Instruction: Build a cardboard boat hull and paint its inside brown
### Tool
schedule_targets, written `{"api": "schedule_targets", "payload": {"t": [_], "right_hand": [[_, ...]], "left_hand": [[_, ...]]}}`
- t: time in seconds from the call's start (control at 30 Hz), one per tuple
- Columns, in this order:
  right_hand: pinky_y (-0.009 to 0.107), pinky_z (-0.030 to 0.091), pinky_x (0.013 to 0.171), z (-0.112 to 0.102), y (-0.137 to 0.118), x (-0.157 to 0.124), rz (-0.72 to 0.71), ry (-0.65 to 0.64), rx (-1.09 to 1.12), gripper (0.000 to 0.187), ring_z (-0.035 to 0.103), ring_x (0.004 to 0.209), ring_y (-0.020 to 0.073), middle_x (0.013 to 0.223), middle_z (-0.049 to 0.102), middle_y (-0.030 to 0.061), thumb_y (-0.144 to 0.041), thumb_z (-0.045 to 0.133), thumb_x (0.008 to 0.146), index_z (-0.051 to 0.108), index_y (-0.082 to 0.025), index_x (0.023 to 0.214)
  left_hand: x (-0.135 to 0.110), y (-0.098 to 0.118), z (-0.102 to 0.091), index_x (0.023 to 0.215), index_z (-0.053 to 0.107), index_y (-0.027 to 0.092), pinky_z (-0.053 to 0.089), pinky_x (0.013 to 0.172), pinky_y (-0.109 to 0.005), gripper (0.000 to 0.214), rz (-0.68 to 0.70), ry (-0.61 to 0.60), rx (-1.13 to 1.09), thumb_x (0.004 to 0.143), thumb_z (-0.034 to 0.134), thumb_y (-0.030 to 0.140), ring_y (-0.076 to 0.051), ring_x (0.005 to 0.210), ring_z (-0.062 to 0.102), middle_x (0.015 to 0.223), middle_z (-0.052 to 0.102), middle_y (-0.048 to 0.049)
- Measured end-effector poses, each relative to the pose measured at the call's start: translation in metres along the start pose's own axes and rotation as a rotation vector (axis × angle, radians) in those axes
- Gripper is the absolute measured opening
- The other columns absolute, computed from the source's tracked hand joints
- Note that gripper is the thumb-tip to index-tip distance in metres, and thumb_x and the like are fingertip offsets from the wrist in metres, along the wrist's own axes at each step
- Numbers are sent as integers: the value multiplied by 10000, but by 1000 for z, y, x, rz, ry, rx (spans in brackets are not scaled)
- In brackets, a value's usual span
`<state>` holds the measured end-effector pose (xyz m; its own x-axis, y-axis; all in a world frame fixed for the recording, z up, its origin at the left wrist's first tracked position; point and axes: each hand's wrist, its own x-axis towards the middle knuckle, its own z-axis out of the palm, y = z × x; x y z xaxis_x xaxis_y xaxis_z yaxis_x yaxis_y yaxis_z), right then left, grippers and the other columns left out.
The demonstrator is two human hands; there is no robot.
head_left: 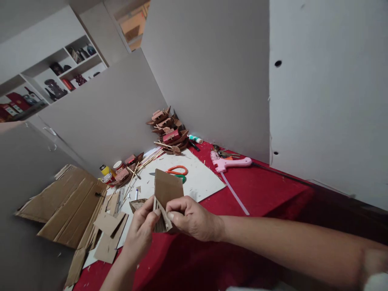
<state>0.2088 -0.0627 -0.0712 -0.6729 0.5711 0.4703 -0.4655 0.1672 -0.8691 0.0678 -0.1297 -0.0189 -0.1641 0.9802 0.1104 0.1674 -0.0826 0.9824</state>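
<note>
Both of my hands hold a brown cardboard piece (165,190) above the red table (260,190). My left hand (141,232) pinches its lower left edge with thumb and fingers. My right hand (189,218) grips the lower right side, fingers curled around it. The piece stands upright, with a folded or layered part between my fingers. Just behind it lies another small cardboard scrap (137,204).
A white board (200,178) carries orange and green scissors (177,171). A pink glue gun (228,163) lies to the right. Stacked cardboard boat models (168,131) sit in the corner. Flat cardboard sheets (66,202), cut pieces (109,234), sticks and small paint jars (106,170) lie at left.
</note>
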Motion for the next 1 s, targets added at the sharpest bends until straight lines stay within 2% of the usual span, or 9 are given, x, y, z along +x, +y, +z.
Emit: {"api": "schedule_targets", "payload": {"t": [0.1,0.27,0.43,0.53,0.6,0.77,0.87,0.93,1.0], "right_hand": [[181,299,479,-1,-3,3,-50,10,-153,226,349,518,64,557,422,-42,-242,487,814,456,-152,608],[199,294,488,-5,-16,13,-122,69,-526,292,387,520,77,574,446,-36,-333,472,887,429,-172,648],[234,283,526,-9,-17,22,-260,110,-764,202,360,524,94,603,399,-37,-219,374,896,344,-205,697],[225,283,511,-13,-13,24,-362,128,-717,220,352,504,88,589,382,-43,-211,371,882,305,-214,673],[209,287,498,-16,-10,24,-427,124,-653,227,352,491,77,585,385,-49,-213,371,886,300,-215,670],[202,286,484,-18,1,20,-388,66,-671,221,352,486,72,578,410,-47,-191,383,882,330,-207,668],[202,301,487,-17,2,17,-380,16,-667,210,371,487,72,573,440,-39,-177,401,861,360,-199,656],[200,311,486,-17,-3,16,-303,76,-649,235,387,486,72,560,444,-38,-216,439,856,378,-191,631],[200,306,473,-17,-11,17,-192,176,-664,291,400,484,76,537,443,-37,-303,498,853,404,-184,605]], "left_hand": [[0,6,8,1133,667,227,472,847,-315,326,119,-19,239,819,596,273,-238,954,629,1022,714,-59],[-1,12,14,1181,647,238,460,859,-313,416,314,102,446,768,638,185,-259,984,640,1130,695,-77],[1,10,20,1131,673,237,481,745,-304,391,298,174,397,741,680,220,-264,841,661,974,728,-94],[5,7,21,1117,649,224,475,660,-284,337,292,203,356,783,644,273,-223,717,632,879,708,-76],[10,6,19,1101,621,212,469,599,-267,298,239,137,300,824,594,318,-188,644,596,803,676,-48],[24,6,12,1071,579,183,451,568,-229,280,145,15,226,843,560,345,-133,607,553,742,622,2],[31,7,11,899,594,167,434,547,-217,198,174,-27,332,826,570,349,-125,598,532,681,585,15],[32,7,11,771,576,168,399,513,-205,165,198,-19,399,824,566,324,-114,564,500,621,546,26],[30,6,12,746,555,179,363,481,-201,126,247,29,499,827,546,276,-103,504,472,569,523,41]]}}
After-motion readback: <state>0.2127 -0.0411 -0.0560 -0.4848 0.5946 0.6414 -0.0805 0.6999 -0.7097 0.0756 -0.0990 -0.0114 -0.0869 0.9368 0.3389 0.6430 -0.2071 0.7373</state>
